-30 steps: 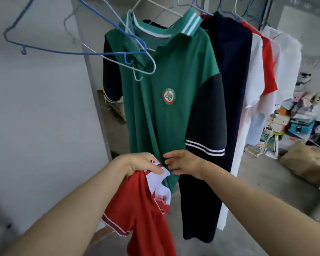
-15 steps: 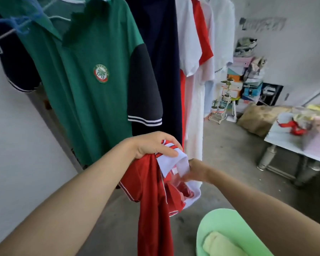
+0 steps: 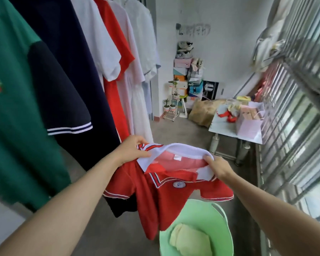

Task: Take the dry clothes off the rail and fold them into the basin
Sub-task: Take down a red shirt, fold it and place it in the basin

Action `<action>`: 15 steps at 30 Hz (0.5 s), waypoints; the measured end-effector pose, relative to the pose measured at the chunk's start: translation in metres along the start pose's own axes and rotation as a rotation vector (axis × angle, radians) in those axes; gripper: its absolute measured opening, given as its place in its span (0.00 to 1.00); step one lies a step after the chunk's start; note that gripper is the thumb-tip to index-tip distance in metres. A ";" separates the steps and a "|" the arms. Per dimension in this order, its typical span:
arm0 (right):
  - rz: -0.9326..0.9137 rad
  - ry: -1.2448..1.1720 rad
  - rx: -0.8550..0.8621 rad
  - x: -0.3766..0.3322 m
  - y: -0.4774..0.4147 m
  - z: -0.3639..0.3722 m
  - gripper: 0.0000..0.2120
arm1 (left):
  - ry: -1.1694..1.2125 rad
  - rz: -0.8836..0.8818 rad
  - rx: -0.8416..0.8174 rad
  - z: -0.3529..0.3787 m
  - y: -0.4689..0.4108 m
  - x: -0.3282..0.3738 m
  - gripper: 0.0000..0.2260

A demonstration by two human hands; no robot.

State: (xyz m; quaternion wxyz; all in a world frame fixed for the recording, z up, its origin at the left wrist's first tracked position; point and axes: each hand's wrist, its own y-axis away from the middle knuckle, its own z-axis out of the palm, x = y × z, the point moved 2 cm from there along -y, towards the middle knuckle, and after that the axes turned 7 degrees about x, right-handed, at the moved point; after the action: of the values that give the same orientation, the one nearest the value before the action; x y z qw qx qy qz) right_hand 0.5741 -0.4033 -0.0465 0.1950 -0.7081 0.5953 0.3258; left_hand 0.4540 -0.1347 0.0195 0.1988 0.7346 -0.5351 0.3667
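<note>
Both hands pinch red polo shirt (image 3: pixel 166 200) collar: left hand (image 3: pixel 131 151), right hand (image 3: pixel 219 168); above green basin (image 3: pixel 207 211)

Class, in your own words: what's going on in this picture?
A person holds a red polo shirt spread open by its white collar, left hand at one end, right hand at the other, above a green basin. A pale folded garment lies in the basin. A green shirt and others hang alongside.
</note>
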 end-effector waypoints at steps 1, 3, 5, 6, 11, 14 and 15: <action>-0.022 -0.006 0.027 0.002 0.000 -0.005 0.23 | -0.094 0.030 0.034 0.008 -0.005 -0.002 0.11; -0.071 -0.039 0.061 0.007 0.004 -0.017 0.23 | -0.233 0.048 0.079 0.024 -0.013 -0.001 0.18; -0.129 -0.025 0.049 0.007 0.004 -0.027 0.21 | -0.265 0.032 0.084 0.032 -0.017 -0.006 0.20; -0.159 0.015 0.029 0.006 0.004 -0.033 0.20 | -0.272 0.027 0.067 0.035 -0.018 -0.009 0.20; -0.298 0.265 -0.029 0.005 -0.002 -0.066 0.21 | -0.282 0.033 0.011 0.038 -0.044 -0.011 0.22; -0.259 0.317 0.008 0.007 -0.008 -0.082 0.23 | -0.051 0.024 -0.087 0.038 -0.071 -0.002 0.22; -0.240 0.346 0.008 0.009 -0.009 -0.085 0.22 | -0.022 0.041 -0.156 0.040 -0.078 -0.001 0.23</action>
State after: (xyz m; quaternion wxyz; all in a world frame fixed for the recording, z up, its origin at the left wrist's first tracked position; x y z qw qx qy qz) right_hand 0.6031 -0.4643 0.0065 0.1300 -0.8185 0.5327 0.1714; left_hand 0.5390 -0.1342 0.0004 0.2420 0.7098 -0.5793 0.3196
